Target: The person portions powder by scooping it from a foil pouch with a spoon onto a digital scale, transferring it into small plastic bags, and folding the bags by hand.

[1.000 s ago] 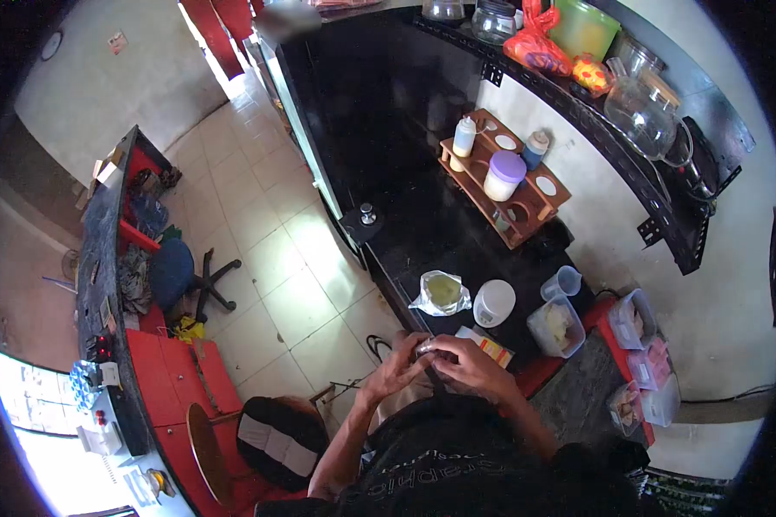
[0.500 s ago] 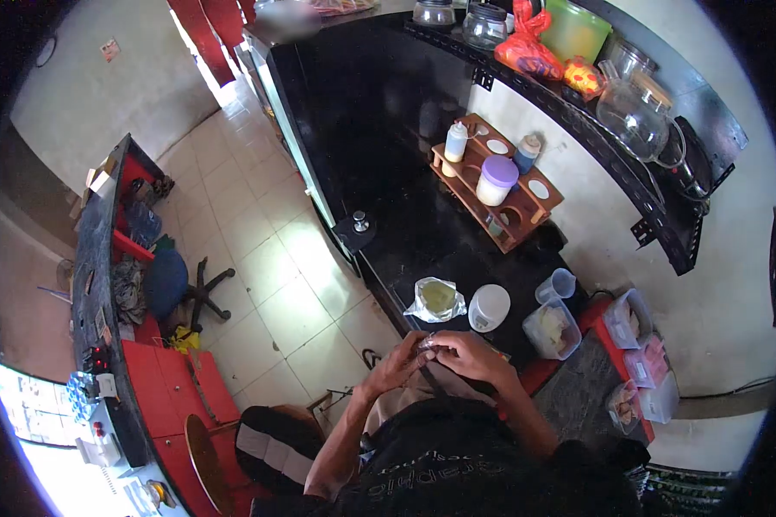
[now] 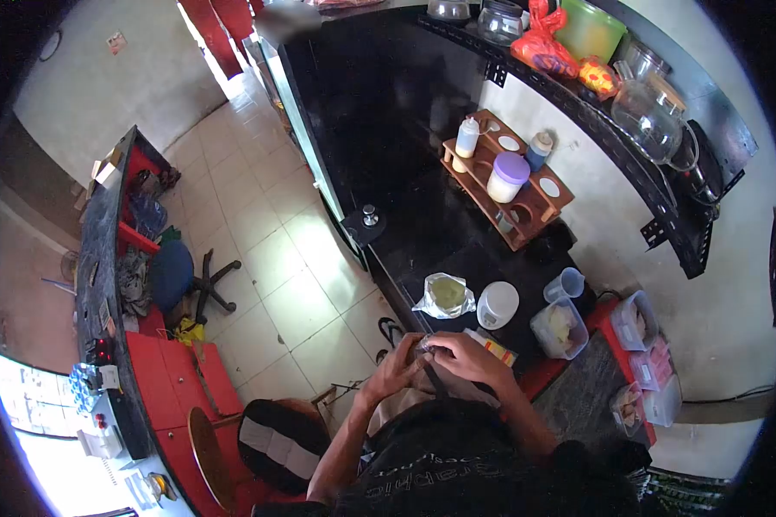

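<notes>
My left hand (image 3: pixel 394 370) and my right hand (image 3: pixel 467 358) meet in front of my body at the counter's near edge. Both have their fingers closed around something small and shiny, mostly hidden between them. Just beyond the hands, an open silver foil pouch (image 3: pixel 466 303) shows greenish powder (image 3: pixel 447 293) inside. Beside it, to the right, sits a white kitchen scale (image 3: pixel 497 303) with a rounded top. A card with yellow and red print (image 3: pixel 498 350) lies partly behind my right hand.
A wooden rack (image 3: pixel 539 211) holds squeeze bottles and a purple-lidded jar (image 3: pixel 508 177). Right of the scale stand a clear plastic tub (image 3: pixel 560 332) and a measuring cup (image 3: pixel 565 285). A shelf (image 3: pixel 612 142) with jars overhangs the counter. A chair (image 3: pixel 280 444) is at left.
The view has shifted slightly, so the counter items sit a little further right. More of the printed card shows beside my right hand. Both hands stay together with fingers closed.
</notes>
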The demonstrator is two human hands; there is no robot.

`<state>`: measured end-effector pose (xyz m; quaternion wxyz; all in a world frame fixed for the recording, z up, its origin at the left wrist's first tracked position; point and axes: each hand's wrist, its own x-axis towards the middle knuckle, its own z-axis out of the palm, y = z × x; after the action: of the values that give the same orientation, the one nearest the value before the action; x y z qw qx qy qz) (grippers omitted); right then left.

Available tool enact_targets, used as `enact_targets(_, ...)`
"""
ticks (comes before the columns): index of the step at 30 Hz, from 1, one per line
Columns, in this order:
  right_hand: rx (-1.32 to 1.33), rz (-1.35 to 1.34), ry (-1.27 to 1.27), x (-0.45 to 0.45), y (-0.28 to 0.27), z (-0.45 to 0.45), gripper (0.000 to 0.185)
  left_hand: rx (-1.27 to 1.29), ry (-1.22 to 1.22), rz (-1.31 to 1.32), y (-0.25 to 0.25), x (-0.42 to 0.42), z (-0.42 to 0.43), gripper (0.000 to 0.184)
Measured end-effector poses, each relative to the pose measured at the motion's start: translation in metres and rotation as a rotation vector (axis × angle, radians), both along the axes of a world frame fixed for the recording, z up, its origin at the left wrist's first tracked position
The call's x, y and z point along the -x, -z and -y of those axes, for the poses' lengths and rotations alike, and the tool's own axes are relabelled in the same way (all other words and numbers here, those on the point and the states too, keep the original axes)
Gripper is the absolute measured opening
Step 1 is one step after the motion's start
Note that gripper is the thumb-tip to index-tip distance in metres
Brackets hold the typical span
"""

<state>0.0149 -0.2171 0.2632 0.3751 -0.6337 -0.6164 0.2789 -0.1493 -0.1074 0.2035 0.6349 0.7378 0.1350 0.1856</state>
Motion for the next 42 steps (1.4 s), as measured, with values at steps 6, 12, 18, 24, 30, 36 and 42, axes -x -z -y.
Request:
enact_targets(6, -0.092, 0.01, 0.04, 0.001, 0.0, -0.004, 0.025, -0.073, 0.014, -0.024, -0.001, -0.008, -0.016, 0.044)
enact_targets(12, -0.008, -0.025, 0.127, -0.006, -0.004, -0.002, 0.021, 0.076, 0.074, -0.07, 0.007, -0.016, -0.017, 0.042)
enact_targets(18, -0.073, 0.226, 0.426, -0.066, 0.054, -0.029, 0.026, -0.023, -0.088, -0.1, 0.018, -0.021, -0.017, 0.044)
enact_targets(24, 0.071, 0.471, 0.142, -0.118, 0.136, -0.041, 0.031, -0.045, -0.139, -0.106, 0.023, -0.037, -0.022, 0.048)
enact_targets(30, 0.097, 0.236, 0.162, -0.141, 0.126, -0.055, 0.015, -0.153, -0.176, -0.102, 0.04, -0.049, -0.024, 0.048)
enact_targets(36, -0.023, 0.476, 0.4, -0.11, 0.14, -0.064, 0.013, -0.208, -0.242, -0.05, 0.072, -0.065, -0.029, 0.051)
enact_targets(42, 0.293, 0.421, 0.511, -0.109, 0.144, -0.083, 0.014, -0.234, -0.283, -0.058, 0.075, -0.07, -0.027, 0.051)
